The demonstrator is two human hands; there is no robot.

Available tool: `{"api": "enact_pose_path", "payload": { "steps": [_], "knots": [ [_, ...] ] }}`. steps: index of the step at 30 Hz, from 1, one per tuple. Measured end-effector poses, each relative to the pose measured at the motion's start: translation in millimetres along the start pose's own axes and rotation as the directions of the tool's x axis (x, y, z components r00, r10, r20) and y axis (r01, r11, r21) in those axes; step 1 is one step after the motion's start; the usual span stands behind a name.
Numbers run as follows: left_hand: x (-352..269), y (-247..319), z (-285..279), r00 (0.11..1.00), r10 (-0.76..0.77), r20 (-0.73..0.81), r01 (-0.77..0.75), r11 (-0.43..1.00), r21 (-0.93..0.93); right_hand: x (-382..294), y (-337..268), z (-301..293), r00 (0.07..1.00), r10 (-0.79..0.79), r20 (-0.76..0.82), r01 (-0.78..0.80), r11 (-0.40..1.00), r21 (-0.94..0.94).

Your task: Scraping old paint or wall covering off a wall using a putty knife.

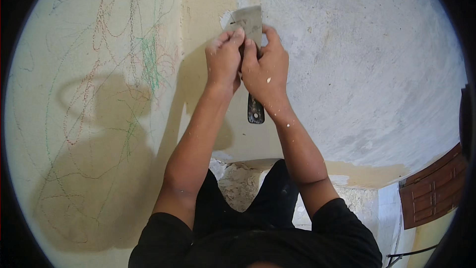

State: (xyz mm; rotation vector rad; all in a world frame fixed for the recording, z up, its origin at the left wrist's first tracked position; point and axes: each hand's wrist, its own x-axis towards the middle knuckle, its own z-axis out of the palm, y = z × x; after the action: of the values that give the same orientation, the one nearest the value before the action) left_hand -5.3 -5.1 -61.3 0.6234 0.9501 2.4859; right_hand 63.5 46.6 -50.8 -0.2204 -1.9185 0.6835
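Note:
A putty knife (254, 18) with a broad metal blade and a dark handle is held upright in both hands against the wall. My right hand (267, 65) grips it around the lower blade and upper handle, and the handle's holed end shows below the palm. My left hand (225, 57) is closed at the blade's left side, its thumb on the metal; its other fingertips are partly hidden. Beside the blade, cream paint (208, 15) has a ragged edge against the bare grey-white wall (334, 63). Pale flakes dot my right hand and forearm.
On the left, the cream wall (81, 119) carries red, green and dark crayon scribbles and my shadow. A wall corner runs beside the hands. Rough masonry (240, 186) shows between my legs. A brown panelled wooden door (431, 193) stands at the lower right, above a dark rod.

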Motion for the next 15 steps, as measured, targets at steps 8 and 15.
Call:
{"api": "enact_pose_path", "payload": {
  "steps": [8,15],
  "knots": [
    [-2.2,1.5,6.3,0.998,-0.053,0.035,0.054,0.998,-0.025,-4.9,-6.7,-2.6,0.998,-0.035,-0.056,0.034,0.999,-0.005],
    [7.7,16.8,4.8,0.997,-0.044,0.065,0.046,0.998,-0.031,6.5,-24.0,-0.7,0.999,0.044,0.010,-0.044,0.998,0.033]
  ]
}}
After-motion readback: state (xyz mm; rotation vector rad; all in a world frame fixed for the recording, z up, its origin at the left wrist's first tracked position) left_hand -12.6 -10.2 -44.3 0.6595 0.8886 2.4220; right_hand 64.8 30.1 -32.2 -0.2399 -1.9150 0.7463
